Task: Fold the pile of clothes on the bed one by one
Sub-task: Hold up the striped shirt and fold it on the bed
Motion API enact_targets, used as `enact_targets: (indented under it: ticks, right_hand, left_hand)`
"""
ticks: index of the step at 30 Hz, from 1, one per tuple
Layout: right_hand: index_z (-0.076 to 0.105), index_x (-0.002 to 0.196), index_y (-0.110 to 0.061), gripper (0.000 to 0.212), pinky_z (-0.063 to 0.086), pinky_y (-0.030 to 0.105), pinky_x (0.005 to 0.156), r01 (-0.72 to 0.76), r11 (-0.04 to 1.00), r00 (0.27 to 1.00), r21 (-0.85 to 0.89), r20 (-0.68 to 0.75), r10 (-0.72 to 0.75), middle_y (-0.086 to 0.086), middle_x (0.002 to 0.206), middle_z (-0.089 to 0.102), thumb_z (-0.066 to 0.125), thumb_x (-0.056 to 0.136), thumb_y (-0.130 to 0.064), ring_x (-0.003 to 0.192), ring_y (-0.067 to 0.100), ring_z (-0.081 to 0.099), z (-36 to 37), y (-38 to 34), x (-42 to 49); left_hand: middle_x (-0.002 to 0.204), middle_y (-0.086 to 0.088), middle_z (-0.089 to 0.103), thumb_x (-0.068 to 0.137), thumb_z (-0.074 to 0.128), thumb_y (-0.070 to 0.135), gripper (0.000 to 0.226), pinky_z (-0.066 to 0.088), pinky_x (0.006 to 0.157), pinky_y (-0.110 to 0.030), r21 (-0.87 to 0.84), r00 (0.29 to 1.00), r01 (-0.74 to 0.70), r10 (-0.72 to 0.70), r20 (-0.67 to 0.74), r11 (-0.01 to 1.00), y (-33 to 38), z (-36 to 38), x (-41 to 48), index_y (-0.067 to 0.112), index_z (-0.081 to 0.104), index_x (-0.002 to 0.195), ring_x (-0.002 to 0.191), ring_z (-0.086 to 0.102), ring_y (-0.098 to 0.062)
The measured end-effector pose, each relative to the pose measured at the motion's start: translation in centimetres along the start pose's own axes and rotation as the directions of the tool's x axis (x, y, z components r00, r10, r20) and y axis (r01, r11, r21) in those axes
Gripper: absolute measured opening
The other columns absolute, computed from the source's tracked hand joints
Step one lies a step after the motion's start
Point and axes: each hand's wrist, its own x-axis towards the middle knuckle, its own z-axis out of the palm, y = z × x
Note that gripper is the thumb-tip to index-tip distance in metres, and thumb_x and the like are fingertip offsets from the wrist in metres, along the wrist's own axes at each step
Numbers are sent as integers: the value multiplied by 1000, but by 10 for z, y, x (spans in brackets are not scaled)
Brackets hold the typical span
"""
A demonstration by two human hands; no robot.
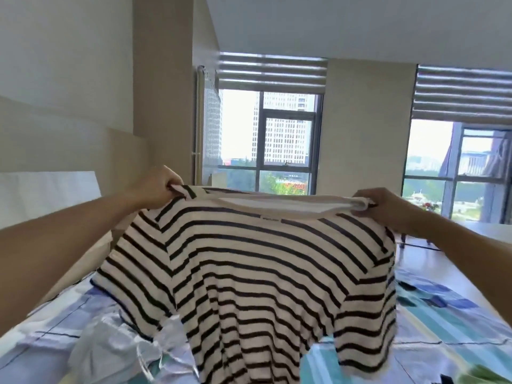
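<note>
Fingers: left hand (158, 187) and right hand (385, 205) pinch black-and-white striped knit shirt (249, 273) at shoulders
Progress: shirt unfolded; pale crumpled clothes (110, 345) apparently still wait on checked bed (443, 314)

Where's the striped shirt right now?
Centre of the head view: the striped shirt hangs above the bed, gripped at its shoulders by the left hand and the right hand.
</note>
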Motion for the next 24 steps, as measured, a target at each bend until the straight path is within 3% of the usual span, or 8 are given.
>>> enact_targets:
  ticks: [3,5,8,10,14,17,20,24]
  right_hand:
    - [68,70,-31,36,48,30,73,41,996,921,-79,-384,-68,0,70,62,71,87,0,76,22,55,-41,-37,35]
    - [69,72,-28,30,48,37,74,63,991,834,-115,-540,-115,4,74,65,66,88,-3,77,25,59,-76,-73,55]
    - [73,96,-14,25,48,33,80,71,975,676,-211,-709,-202,13,95,72,55,85,-1,96,34,65,-126,-128,71]
    - [72,100,-10,28,50,35,82,77,964,586,-254,-771,-250,17,97,72,53,83,0,95,36,65,-154,-161,70]
    - [70,100,-12,21,47,34,74,27,951,516,-309,-810,-278,15,89,67,57,86,-4,85,35,63,-192,-200,60]
    - [70,102,-14,19,47,37,74,12,950,530,-312,-804,-271,12,88,64,58,89,-8,85,35,61,-199,-202,52]
    - [70,98,-14,14,40,34,75,55,960,606,-275,-755,-251,13,88,65,59,92,-9,87,33,57,-184,-186,47]
    - [66,77,-10,15,42,18,57,173,976,811,-133,-543,-218,9,70,61,69,91,-7,72,27,56,-126,-152,27]
  left_hand:
    - [82,-7,69,90,63,7,14,42,63,-26,-64,975,73,-84,-207,995,30,-53,33,6,77,93,78,63,-23]
    - [94,-15,68,93,59,5,18,44,71,-29,-150,930,92,-139,-340,984,57,-97,53,1,74,103,81,58,-22]
    - [85,-12,64,94,56,2,18,50,72,-32,-201,840,57,-156,-519,978,92,-162,75,3,73,95,88,57,-27]
    - [95,-19,69,93,56,6,19,55,85,-41,-191,772,40,-152,-617,981,104,-202,84,1,74,98,95,64,-34]
    - [95,-25,67,95,53,13,20,54,75,-45,-108,718,-6,-71,-693,994,110,-261,92,-2,65,88,85,63,-38]
    - [90,-19,66,99,57,21,22,46,71,-40,28,738,-98,91,-669,995,106,-276,83,2,65,90,81,59,-33]
    - [81,-11,67,98,62,17,17,50,78,-45,98,818,-212,231,-527,972,98,-260,60,10,68,83,81,62,-32]
    - [82,-8,73,93,69,16,11,54,88,-51,-168,914,-206,129,-384,964,69,-190,20,14,76,86,84,68,-29]
